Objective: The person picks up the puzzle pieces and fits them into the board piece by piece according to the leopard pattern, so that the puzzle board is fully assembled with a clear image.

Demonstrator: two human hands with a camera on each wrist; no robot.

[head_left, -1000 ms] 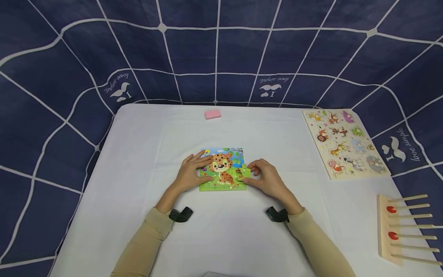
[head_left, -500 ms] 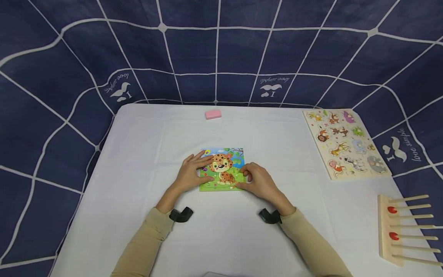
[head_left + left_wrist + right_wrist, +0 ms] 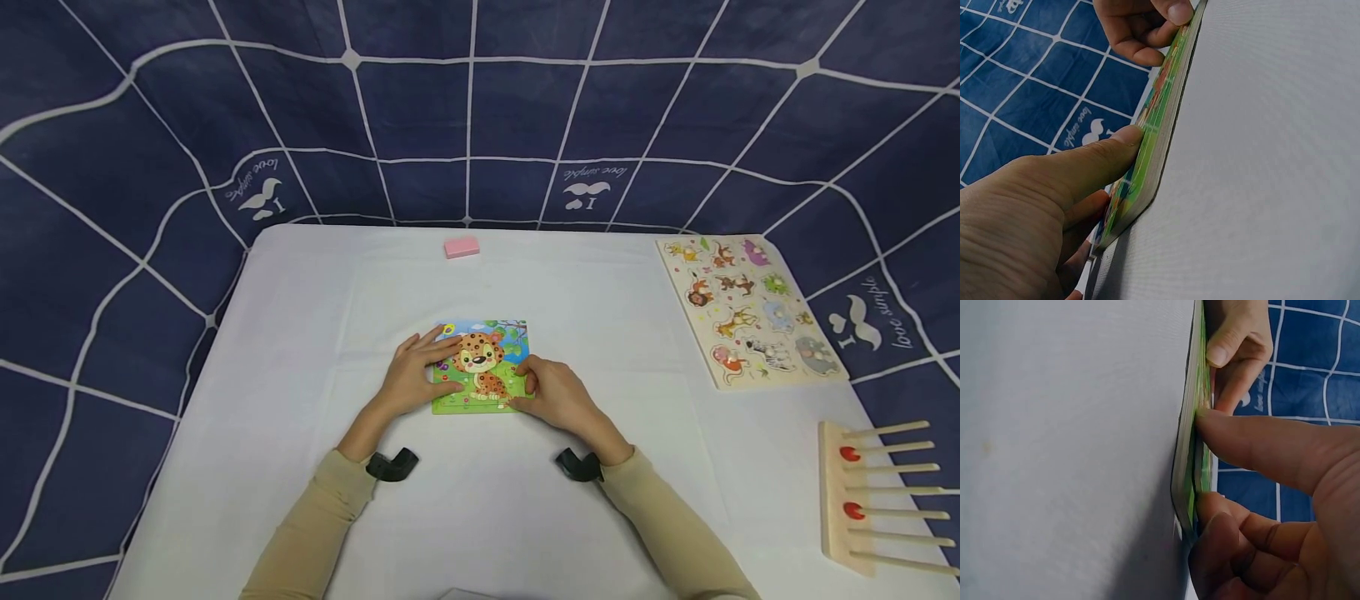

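A leopard jigsaw puzzle (image 3: 482, 358) lies flat on the white table, its picture filled in with green grass and blue sky. My left hand (image 3: 408, 377) rests on its left side, with straight fingers on the top and the thumb near the lower edge. At the puzzle's right edge, my right hand (image 3: 558, 394) pinches a green puzzle piece (image 3: 1205, 467) between thumb and fingers. In the right wrist view that piece sits slightly raised over the board (image 3: 1184, 469). From the head view, the fingers mostly hide it.
A pink block (image 3: 461, 247) lies near the back edge. On the right are a wooden animal puzzle board (image 3: 716, 333) and a wooden peg rack (image 3: 832, 500) with rods and red beads. A grey-white edge (image 3: 465, 594) shows at the front.
My right hand has moved left with the puzzle piece, from beyond the right edge to over the puzzle's right side. The left hand has stayed in place.
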